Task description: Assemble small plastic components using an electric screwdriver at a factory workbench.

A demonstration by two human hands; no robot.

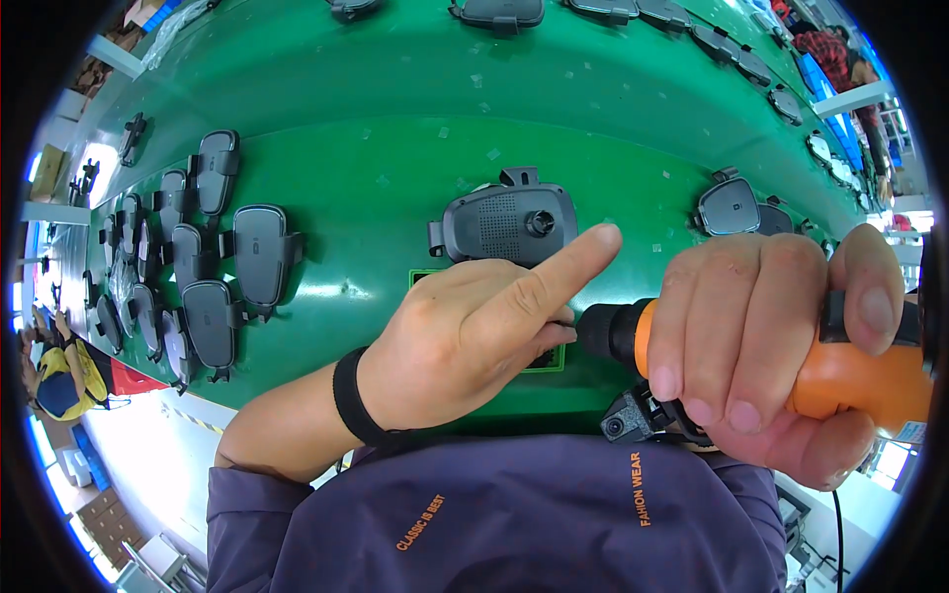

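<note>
Fingers (707,306) of a worker's right hand (776,336) wrap closed around an orange driver (850,376), its black nose (605,329) aimed leftward. Beside that nose, the left hand (445,331) extends its index finger (573,265) while the others curl; whether they grip anything or touch the driver cannot be told. A grey mount (494,222) lies just beyond the left hand on a green table (356,168). More mounts (264,255) crowd the table at left.
</note>
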